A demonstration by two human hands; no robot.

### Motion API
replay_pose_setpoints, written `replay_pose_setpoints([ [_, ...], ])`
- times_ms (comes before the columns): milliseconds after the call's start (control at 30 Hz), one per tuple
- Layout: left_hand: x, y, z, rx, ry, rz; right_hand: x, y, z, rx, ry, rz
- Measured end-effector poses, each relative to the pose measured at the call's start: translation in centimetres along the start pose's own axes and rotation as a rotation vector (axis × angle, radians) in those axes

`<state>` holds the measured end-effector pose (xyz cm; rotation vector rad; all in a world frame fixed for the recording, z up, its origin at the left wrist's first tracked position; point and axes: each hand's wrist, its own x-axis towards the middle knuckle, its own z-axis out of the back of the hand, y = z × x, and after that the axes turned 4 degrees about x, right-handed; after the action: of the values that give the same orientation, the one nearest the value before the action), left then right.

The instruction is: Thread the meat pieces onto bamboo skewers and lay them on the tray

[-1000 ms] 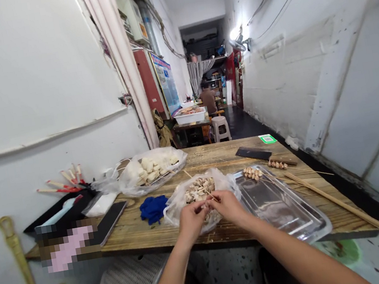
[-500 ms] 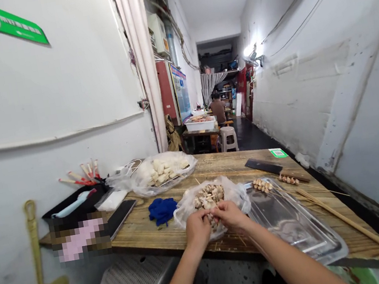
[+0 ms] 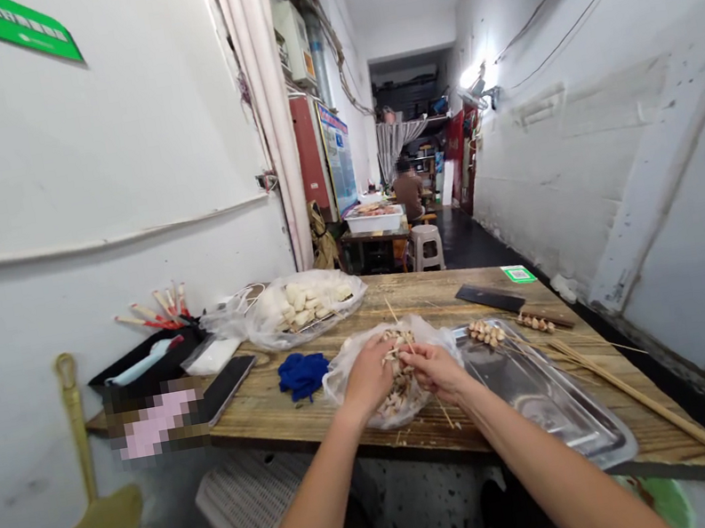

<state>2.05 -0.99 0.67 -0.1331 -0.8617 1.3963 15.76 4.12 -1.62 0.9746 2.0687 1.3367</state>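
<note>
A clear plastic bag (image 3: 344,373) of what look like garlic cloves (image 3: 397,401) lies open at the table's front. My left hand (image 3: 370,376) reaches over it from the left, its fingers stretched out and loosely bent onto the cloves; the fingertips are partly hidden. On the bag's right side, my right hand (image 3: 436,371) pinches a thin bamboo skewer (image 3: 445,413), whose ends stick out above and below the fingers. Filled clove skewers (image 3: 486,333) rest on the far edge of a metal tray (image 3: 553,411), right of the bag.
Bare bamboo skewers (image 3: 653,407) lie along the table's right side, near a cleaver (image 3: 489,296). A blue cloth (image 3: 303,375), a phone (image 3: 231,390), a black box (image 3: 139,363) and a bag of pale pieces (image 3: 305,306) occupy the left. Farther back, a person (image 3: 408,190) sits near a stool (image 3: 426,247).
My hands have moved apart: the left has shifted onto the cloves with its fingers loosened, while the right keeps the skewer, now tilted upright. The view has shifted slightly.
</note>
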Motion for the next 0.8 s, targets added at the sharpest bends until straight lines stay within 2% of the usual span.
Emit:
replay_pose_setpoints([
  [133, -1.8, -0.2, -1.1, -0.356, -0.118, 0.201, -0.8, -0.1, -0.9, 0.038, 0.012, 0.151],
  [300, -2.7, -0.2, -1.9, -0.783, -0.199, 0.445, -1.5, -0.4, -2.0, -0.015, 0.026, 0.187],
  [400, -2.8, -0.1, -1.7, -0.978, -0.11, 0.583, -1.5, -0.8, -1.9, -0.052, 0.0, 0.187],
  [500, -2.9, 0.1, -1.5, -1.102, -0.018, 0.663, -1.4, -1.3, -1.5, -0.054, 0.002, 0.172],
  [600, -3.1, 0.3, -1.5, -1.184, 0.013, 0.701, -1.4, -1.5, -1.0, -0.014, 0.016, 0.136],
  [733, -3.2, 0.1, -1.6, -1.235, 0.126, 0.698, -1.3, -1.4, -0.7, 0.005, 0.034, 0.065],
  [800, -3.2, -0.2, -1.8, -1.203, 0.092, 0.681, -1.3, -1.4, -0.6, -0.007, 0.037, 0.055],
])
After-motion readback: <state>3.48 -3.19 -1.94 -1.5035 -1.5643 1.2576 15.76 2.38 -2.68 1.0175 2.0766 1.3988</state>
